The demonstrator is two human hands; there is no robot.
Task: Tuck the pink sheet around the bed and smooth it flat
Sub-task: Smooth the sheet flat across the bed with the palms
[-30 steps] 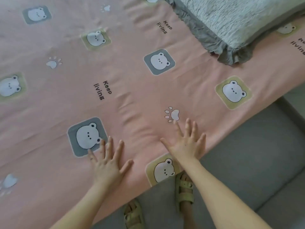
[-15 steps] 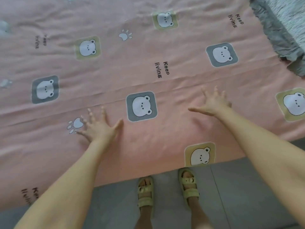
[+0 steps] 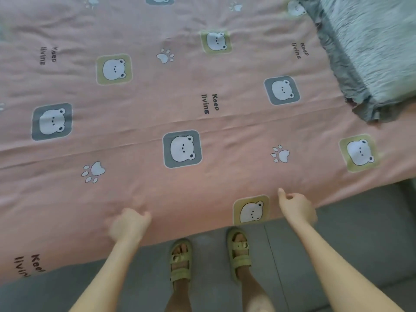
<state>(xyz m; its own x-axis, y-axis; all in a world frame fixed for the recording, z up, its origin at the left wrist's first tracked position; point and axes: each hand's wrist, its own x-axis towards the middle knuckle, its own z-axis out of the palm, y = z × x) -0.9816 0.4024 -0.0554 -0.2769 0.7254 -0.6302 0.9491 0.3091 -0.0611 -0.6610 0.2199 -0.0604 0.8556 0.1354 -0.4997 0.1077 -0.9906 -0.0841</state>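
We find the pink sheet [image 3: 202, 190] spread over the whole top of the bed, which it hides entirely. Most of the middle lies fairly flat, so we judge the spreading done and the smoothing well on, but not finished. A long crease [image 3: 247, 123] runs from the left side to the right side across the middle, and shallow wrinkles [image 3: 67, 30] gather toward the far left corner. At the far right corner a heap of grey ruffled bedding [image 3: 371, 52] sits on the sheet, and what lies beneath it we cannot see. Along the near edge the hem [image 3: 202, 233] hangs free over the grey floor [image 3: 337, 255], just ahead of a pair of green sandals [image 3: 181, 262], so the tuck on this side looks to us not yet made; the other sides are out of view. Both hands are down at that near edge, well apart, one on either side of the yellow bear patch [image 3: 251, 210]. The left hand [image 3: 129, 224] is blurred, its fingers curled against the cloth; the right hand [image 3: 295, 206] is curled too, with one finger out toward the sheet. Whether either pinches the fabric or merely rests on it we cannot tell. What is left, as we read it, is to take up this hem, tuck it under, then press out the crease and wrinkles.
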